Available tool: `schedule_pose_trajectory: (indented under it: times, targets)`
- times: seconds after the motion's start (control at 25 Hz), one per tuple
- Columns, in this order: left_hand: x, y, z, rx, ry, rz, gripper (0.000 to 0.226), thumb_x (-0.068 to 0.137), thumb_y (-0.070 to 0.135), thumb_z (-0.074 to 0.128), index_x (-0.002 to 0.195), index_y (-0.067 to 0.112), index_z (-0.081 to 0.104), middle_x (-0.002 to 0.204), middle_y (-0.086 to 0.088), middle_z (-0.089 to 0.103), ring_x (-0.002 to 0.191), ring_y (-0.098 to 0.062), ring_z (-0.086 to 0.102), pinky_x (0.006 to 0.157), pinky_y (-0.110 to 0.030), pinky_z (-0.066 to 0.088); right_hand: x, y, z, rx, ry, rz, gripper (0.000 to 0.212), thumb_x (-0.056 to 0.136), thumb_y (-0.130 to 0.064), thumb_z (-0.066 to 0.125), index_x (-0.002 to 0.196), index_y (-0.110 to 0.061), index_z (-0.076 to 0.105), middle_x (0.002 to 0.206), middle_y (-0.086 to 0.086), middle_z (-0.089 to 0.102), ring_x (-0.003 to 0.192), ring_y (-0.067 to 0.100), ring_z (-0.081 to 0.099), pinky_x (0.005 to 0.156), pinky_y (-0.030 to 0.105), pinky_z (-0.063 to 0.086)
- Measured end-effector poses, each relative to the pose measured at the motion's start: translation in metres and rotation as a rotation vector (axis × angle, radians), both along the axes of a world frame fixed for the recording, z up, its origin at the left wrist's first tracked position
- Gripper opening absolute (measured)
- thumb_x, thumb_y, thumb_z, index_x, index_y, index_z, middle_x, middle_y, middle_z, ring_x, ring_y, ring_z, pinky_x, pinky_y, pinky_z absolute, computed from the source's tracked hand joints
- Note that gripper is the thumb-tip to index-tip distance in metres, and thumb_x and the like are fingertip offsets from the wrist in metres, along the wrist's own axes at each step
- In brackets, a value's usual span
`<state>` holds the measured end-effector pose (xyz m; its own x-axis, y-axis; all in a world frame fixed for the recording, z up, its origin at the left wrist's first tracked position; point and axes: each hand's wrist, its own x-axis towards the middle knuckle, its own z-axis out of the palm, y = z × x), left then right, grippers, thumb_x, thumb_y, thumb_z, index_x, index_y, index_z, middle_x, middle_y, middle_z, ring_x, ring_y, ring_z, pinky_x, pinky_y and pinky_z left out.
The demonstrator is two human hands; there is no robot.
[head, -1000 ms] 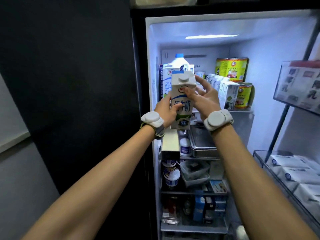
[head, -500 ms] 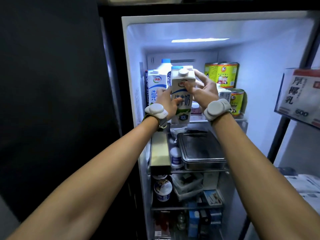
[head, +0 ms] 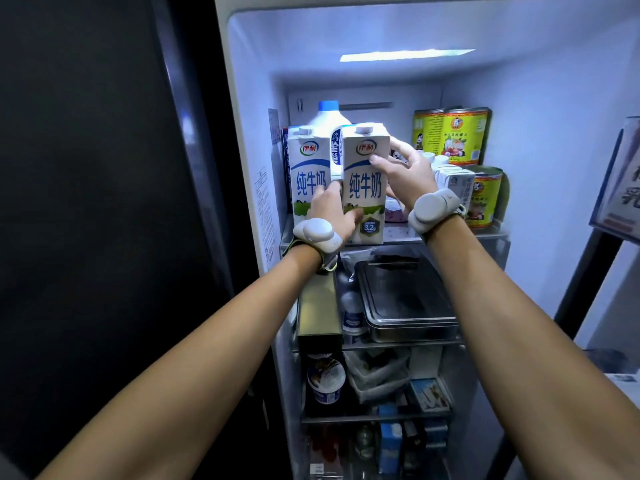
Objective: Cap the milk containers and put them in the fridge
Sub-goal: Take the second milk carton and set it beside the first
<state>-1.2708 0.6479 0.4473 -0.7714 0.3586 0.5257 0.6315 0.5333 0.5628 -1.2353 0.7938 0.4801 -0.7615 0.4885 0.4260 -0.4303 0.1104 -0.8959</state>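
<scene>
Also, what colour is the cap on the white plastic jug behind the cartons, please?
Its round cap is blue, clearest in the head view.

The top shelf carries a left milk carton and a right milk carton side by side at its front edge. A blue-capped jug stands behind them, with small cartons and yellow cans to the right.

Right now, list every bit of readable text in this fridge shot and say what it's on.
"伊利": logo on the held carton and on the left carton.
"纯牛奶": front of both cartons.
"3.2g": badge low on the held carton.
Yellow cans, wall sticker, tub on a lower shelf: print too small or blurred to read.
Sign at the right edge: cut off, unreadable.
</scene>
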Motion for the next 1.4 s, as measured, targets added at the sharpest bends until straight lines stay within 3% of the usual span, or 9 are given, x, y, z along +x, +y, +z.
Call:
schedule_pose_trajectory:
  times: [0.16,0.32,0.52,0.8,0.96,1.08,1.2,1.28,1.4]
  targets:
    - [-0.003,0.001,-0.013,-0.008,-0.034,0.053,0.044,0.084,0.035,0.073,0.115,0.007,0.059,0.116,-0.014,0.059,0.104,-0.033,0.059,0.086,-0.037,0.049,-0.001,0.010,-0.004,0.077,-0.022,0.060,0.070,0.075,-0.001,0.069,0.141,-0.018,0.053,0.125,0.013,0.070,0.120,0.024,0.065,0.090,0.043,0.060]
    - [-0.005,0.011,-0.013,-0.123,0.026,0.229,0.042,0.086,0.047,0.067,0.104,0.011,0.057,0.109,-0.012,0.067,0.101,-0.034,0.064,0.071,-0.035,0.042,-0.007,0.016,-0.009,0.116,-0.008,0.058,0.068,0.079,0.006,0.069,0.142,-0.011,0.050,0.129,0.015,0.067,0.126,0.027,0.061,0.097,0.044,0.057]
    - [-0.013,0.012,-0.012,-0.158,-0.016,0.290,0.041,0.086,0.053,0.065,0.082,0.015,0.049,0.097,-0.012,0.070,0.091,-0.034,0.067,0.063,-0.033,0.038,-0.018,0.021,-0.012,0.126,-0.020,0.110,0.072,0.083,0.006,0.071,0.147,-0.009,0.041,0.138,0.015,0.061,0.127,0.022,0.060,0.105,0.045,0.051]
    - [-0.021,0.016,-0.006,-0.225,-0.061,0.287,0.047,0.088,0.053,0.062,0.093,0.007,0.068,0.097,-0.012,0.071,0.089,-0.032,0.067,0.063,-0.032,0.042,-0.029,0.028,-0.012,0.119,-0.042,0.167,0.072,0.084,0.003,0.072,0.147,-0.010,0.040,0.135,0.010,0.064,0.122,0.016,0.064,0.093,0.032,0.057]
    - [-0.013,0.007,-0.007,-0.184,-0.089,0.225,0.040,0.092,0.045,0.059,0.093,0.007,0.069,0.097,-0.011,0.071,0.091,-0.032,0.066,0.070,-0.032,0.046,-0.023,0.025,-0.012,0.151,-0.087,0.113,0.064,0.086,0.000,0.071,0.143,-0.005,0.045,0.130,0.004,0.066,0.116,0.006,0.066,0.089,0.023,0.056]
    - [0.000,-0.009,-0.013,-0.096,-0.087,0.165,0.028,0.093,0.033,0.059,0.082,0.008,0.069,0.091,-0.009,0.071,0.087,-0.031,0.066,0.069,-0.030,0.047,-0.011,0.019,-0.018,0.086,-0.129,0.060,0.052,0.090,-0.007,0.069,0.138,-0.001,0.051,0.131,0.011,0.064,0.120,0.018,0.062,0.091,0.027,0.053]
    - [0.013,-0.032,-0.018,-0.018,-0.112,0.128,0.019,0.092,0.025,0.056,0.084,0.010,0.064,0.088,-0.009,0.072,0.086,-0.030,0.067,0.078,-0.038,0.055,0.010,0.008,-0.027,0.010,-0.172,0.015,0.034,0.092,-0.008,0.066,0.125,-0.004,0.060,0.114,0.009,0.068,0.104,0.019,0.063,0.086,0.033,0.058]
    - [0.027,-0.049,-0.021,0.059,-0.123,0.116,0.018,0.093,0.025,0.054,0.088,0.009,0.062,0.087,-0.010,0.072,0.085,-0.029,0.069,0.081,-0.041,0.055,0.029,-0.007,-0.030,-0.060,-0.193,-0.010,0.022,0.093,-0.006,0.063,0.115,-0.009,0.064,0.116,0.013,0.068,0.101,0.023,0.063,0.088,0.037,0.058]
    - [0.054,-0.078,-0.029,0.135,-0.154,0.082,0.021,0.093,0.026,0.052,0.087,0.008,0.060,0.085,-0.011,0.073,0.084,-0.032,0.070,0.083,-0.042,0.055,0.063,-0.040,-0.037,-0.103,-0.212,-0.014,0.016,0.094,-0.008,0.061,0.110,-0.011,0.064,0.106,0.012,0.065,0.093,0.022,0.062,0.081,0.033,0.057]
